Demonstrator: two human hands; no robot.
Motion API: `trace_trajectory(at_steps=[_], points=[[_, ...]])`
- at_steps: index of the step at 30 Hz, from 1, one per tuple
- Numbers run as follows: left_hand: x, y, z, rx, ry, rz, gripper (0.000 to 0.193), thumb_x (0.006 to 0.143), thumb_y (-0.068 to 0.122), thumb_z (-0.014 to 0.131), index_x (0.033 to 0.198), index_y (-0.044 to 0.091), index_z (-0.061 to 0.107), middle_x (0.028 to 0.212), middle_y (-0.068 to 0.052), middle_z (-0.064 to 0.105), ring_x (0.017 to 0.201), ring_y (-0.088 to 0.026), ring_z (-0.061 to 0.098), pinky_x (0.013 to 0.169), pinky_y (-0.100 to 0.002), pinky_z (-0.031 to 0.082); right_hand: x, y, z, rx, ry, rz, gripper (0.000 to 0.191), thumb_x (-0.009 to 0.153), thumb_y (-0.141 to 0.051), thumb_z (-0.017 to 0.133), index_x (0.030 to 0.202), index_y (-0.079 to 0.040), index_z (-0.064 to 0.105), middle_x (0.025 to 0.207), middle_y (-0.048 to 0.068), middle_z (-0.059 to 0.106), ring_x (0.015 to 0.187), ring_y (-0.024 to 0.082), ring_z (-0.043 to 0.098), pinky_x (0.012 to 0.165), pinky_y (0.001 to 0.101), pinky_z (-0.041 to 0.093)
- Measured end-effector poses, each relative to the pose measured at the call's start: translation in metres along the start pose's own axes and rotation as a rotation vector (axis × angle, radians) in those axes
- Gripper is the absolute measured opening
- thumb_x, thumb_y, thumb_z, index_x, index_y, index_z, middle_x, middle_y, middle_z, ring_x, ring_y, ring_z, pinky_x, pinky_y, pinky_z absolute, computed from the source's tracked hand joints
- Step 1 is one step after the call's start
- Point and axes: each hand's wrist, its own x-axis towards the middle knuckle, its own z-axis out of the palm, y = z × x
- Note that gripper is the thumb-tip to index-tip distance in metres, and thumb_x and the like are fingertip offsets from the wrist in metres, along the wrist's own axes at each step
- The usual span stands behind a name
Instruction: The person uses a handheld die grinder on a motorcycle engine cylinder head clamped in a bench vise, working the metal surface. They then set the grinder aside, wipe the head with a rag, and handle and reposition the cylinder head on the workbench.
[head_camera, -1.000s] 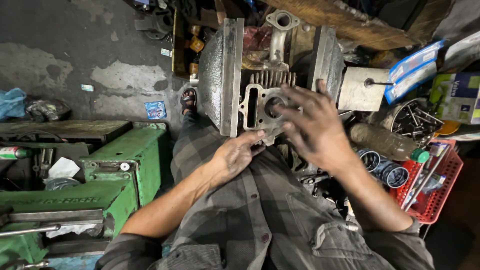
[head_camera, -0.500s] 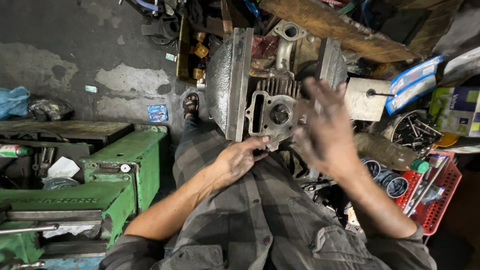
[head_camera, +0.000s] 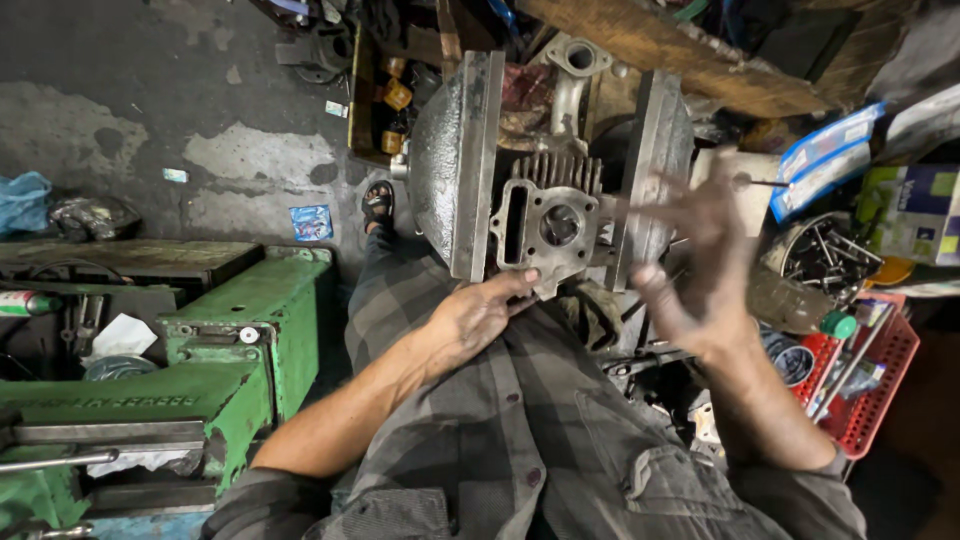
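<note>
One finned grey metal cylinder (head_camera: 548, 225)

engine cylinder (head_camera: 548, 228): dull grey metal
shirt (head_camera: 520, 430): grey plaid
machine (head_camera: 215, 350): green, worn paint
basket (head_camera: 868, 385): red
floor (head_camera: 130, 110): dark, pale patches

Tight quarters here: the finned engine cylinder (head_camera: 548, 225) sits boxed between two upright metal plates (head_camera: 462, 160), so only the near face is reachable. Left hand (head_camera: 480, 312) blocks its lower edge; right hand (head_camera: 700, 260) hangs in the gap beside the right plate. Red basket (head_camera: 868, 385) and green machine (head_camera: 235, 335) hem both flanks; bare concrete floor (head_camera: 150, 90) lies open far left
</note>
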Motion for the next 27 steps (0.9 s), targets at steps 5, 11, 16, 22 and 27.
trace_trajectory(at_steps=[5, 11, 16, 22, 27], points=[[-0.002, 0.003, 0.004, 0.018, 0.072, -0.083, 0.034, 0.087, 0.021, 0.072, 0.117, 0.004, 0.071, 0.123, -0.004, 0.071, 0.12, -0.015, 0.059, 0.112, -0.04, 0.035, 0.013, -0.002, -0.018, -0.109, 0.028, -0.129, 0.052, 0.099, -0.041, 0.055, 0.144, -0.015, 0.05, 0.134, 0.02, 0.068, 0.142, 0.034, 0.053, 0.124, 0.0671, 0.007], [0.0, 0.002, 0.001, -0.022, 0.003, -0.004, 0.027, 0.091, 0.014, 0.075, 0.114, 0.001, 0.069, 0.119, -0.006, 0.073, 0.119, -0.018, 0.063, 0.113, -0.043, 0.039, 0.033, -0.023, -0.032, 0.301, 0.016, 0.111, 0.069, 0.103, -0.048, 0.053, 0.152, -0.004, 0.035, 0.145, 0.024, 0.055, 0.144, 0.034, 0.049, 0.129, 0.0597, 0.016], [0.0, 0.004, 0.002, -0.006, 0.013, -0.009, 0.03, 0.089, 0.014, 0.075, 0.116, 0.002, 0.069, 0.119, -0.009, 0.074, 0.119, -0.021, 0.065, 0.115, -0.043, 0.039, 0.041, -0.023, -0.041, -0.062, -0.081, -0.21, 0.051, 0.097, -0.027, 0.055, 0.148, -0.018, 0.05, 0.127, 0.011, 0.071, 0.145, 0.035, 0.049, 0.123, 0.065, -0.005], [-0.005, 0.009, 0.007, -0.004, 0.022, -0.022, 0.032, 0.088, 0.015, 0.076, 0.117, 0.002, 0.069, 0.122, -0.011, 0.072, 0.122, -0.022, 0.062, 0.114, -0.042, 0.039, 0.043, -0.023, -0.044, -0.082, -0.093, -0.209, 0.054, 0.092, -0.02, 0.063, 0.145, -0.021, 0.054, 0.125, 0.006, 0.073, 0.144, 0.03, 0.049, 0.124, 0.0639, -0.003], [-0.003, 0.009, 0.003, 0.055, 0.119, -0.069, 0.036, 0.088, 0.018, 0.077, 0.119, 0.0, 0.069, 0.126, -0.007, 0.071, 0.123, -0.018, 0.06, 0.112, -0.039, 0.039, 0.033, 0.005, -0.018, 0.035, -0.085, -0.202, 0.051, 0.101, -0.014, 0.07, 0.148, -0.003, 0.053, 0.121, 0.004, 0.076, 0.14, 0.025, 0.06, 0.129, 0.0701, 0.006]])
